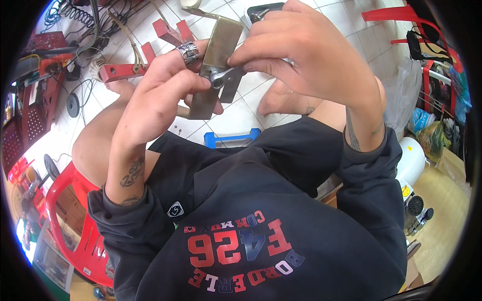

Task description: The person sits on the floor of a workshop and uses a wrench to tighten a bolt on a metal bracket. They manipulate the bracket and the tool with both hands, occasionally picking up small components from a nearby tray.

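My left hand [153, 95], a ring on one finger, grips a brownish metal bracket [223, 40] shaped like a bent channel with flat sides. The thumb presses beside a bolt [213, 71] on the bracket's face. A silver wrench [231, 75] lies with its ring end at that bolt. Its handle runs up to the right into my right hand [306, 52], which pinches it between thumb and fingers. Most of the handle is hidden by the fingers. Both hands meet in front of me, above the tiled floor.
Red metal pieces [120, 72] with rods lie beyond my left hand. A dark tray [253, 11] sits beyond my right hand. Nearer me is a blue frame [232, 136]. A red chair [68, 215] stands left, a white tank [410, 163] right, and a red rack [35, 118] far left.
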### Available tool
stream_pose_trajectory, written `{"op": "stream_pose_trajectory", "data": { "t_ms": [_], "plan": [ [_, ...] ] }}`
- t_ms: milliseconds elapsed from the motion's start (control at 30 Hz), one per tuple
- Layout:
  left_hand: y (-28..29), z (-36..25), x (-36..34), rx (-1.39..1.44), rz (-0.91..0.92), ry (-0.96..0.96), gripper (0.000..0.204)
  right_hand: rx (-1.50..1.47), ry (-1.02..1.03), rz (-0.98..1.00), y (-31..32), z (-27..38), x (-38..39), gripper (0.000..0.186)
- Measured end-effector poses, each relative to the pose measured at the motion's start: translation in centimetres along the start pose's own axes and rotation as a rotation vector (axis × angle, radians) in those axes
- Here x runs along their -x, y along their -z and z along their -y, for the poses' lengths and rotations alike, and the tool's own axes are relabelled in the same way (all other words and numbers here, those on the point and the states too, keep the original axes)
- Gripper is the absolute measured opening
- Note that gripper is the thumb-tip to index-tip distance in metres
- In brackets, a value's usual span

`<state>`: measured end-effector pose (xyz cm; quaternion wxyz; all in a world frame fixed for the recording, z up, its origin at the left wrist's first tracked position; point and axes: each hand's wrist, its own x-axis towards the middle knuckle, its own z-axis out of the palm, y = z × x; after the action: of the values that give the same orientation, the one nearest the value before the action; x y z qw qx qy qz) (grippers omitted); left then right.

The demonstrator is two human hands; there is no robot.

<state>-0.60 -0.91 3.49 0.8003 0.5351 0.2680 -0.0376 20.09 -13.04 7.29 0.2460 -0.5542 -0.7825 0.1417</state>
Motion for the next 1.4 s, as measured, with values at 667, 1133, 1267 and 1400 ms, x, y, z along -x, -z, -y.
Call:
{"op": "stream_pose_trajectory", "data": {
  "t_ms": [667, 1133, 1267, 1400],
  "plan": [
    [0.2, 0.2, -0.4, -0.150, -0.005, -0.142, 0.041, -0.066, -0.421, -0.138, -0.1, -1.2, 0.6, 0.042],
    [1.0, -0.1, -1.1, 0.046, -0.271, -0.391, 0.040, 0.020, -0.335, -0.255, -4.6, -0.9, 0.6, 0.018],
    [1.7, 0.1, -0.9, -0.025, -0.119, -0.269, 0.045, -0.569, -0.480, 0.231, -3.0, -1.2, 1.0, 0.025],
    [1.2, -0.4, -0.1, -0.067, -0.084, -0.272, 0.050, -1.136, -0.738, 0.646, -1.7, -0.4, -0.5, 0.037]
  ]
}}
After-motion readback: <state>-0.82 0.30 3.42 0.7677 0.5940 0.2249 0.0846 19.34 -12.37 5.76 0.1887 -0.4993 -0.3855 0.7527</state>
